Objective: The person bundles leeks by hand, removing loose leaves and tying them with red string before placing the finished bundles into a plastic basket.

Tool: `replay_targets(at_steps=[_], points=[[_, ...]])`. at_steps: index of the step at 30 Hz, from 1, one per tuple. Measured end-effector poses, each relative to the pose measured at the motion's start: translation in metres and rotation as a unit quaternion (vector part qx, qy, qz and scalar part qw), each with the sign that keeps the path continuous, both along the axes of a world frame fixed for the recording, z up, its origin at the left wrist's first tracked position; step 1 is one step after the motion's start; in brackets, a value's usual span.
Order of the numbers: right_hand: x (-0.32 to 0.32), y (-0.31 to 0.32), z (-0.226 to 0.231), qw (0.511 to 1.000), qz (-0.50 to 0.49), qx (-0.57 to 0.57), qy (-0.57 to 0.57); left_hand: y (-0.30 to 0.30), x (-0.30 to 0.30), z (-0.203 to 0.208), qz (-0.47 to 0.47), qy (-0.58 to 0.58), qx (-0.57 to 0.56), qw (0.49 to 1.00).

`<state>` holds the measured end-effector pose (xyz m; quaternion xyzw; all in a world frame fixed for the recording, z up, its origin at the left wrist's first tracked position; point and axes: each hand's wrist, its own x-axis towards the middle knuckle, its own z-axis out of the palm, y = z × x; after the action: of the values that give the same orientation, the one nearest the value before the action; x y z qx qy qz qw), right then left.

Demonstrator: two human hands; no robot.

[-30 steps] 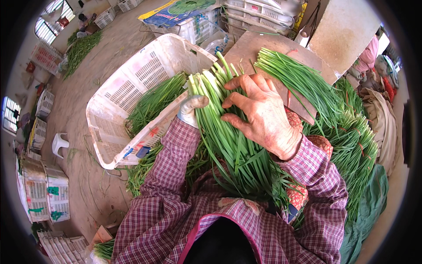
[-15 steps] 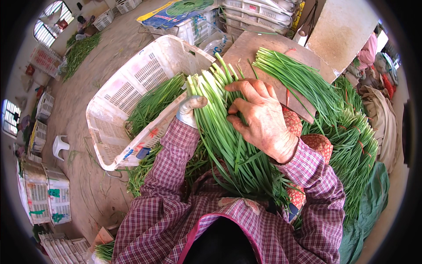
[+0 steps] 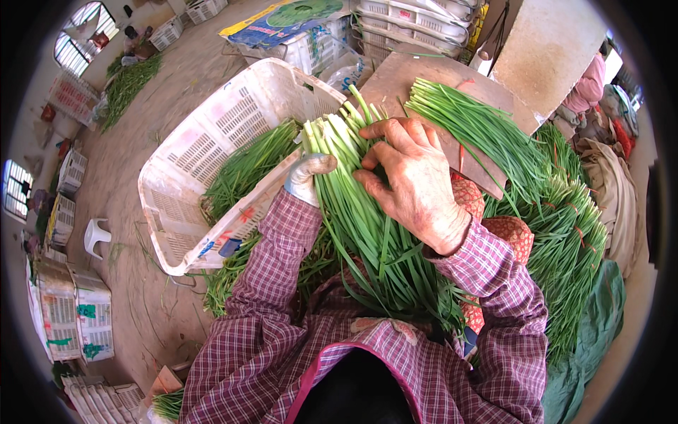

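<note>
A thick bunch of green chives, pale at the cut ends, lies across my lap with its leaves trailing toward me. My left hand, in a whitish glove, closes round the bunch near the pale ends; only its thumb side shows, the fingers being hidden underneath. Bare, my right hand rests over the bunch's right side, fingers bent onto the stalks near the top. Its fingertips press among the stems, partly hidden. Another bunch of chives lies on a brown board just beyond my right hand.
A white plastic crate holding loose chives stands ahead on the left. Tied chive bundles are heaped at my right beside a green sheet. Stacked crates stand behind the board, and a white stool sits on the floor.
My right hand has shifted slightly left and its fingers have bent further in over the stems. My left hand keeps its grip, nearly still.
</note>
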<state>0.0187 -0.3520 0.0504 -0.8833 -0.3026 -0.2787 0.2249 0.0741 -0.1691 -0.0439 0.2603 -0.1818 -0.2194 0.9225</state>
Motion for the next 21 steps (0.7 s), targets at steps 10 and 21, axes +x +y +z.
replay_targets(at_steps=[10, 21], points=[[0.008, -0.021, 0.000, 0.978, 0.067, 0.154, 0.128, 0.016, 0.013, -0.035, 0.061, 0.087, 0.047, 0.993], [0.010, -0.087, 0.103, 0.765, 0.209, 0.569, 0.219, 0.000, 0.008, -0.006, -0.022, -0.026, 0.018, 0.999]])
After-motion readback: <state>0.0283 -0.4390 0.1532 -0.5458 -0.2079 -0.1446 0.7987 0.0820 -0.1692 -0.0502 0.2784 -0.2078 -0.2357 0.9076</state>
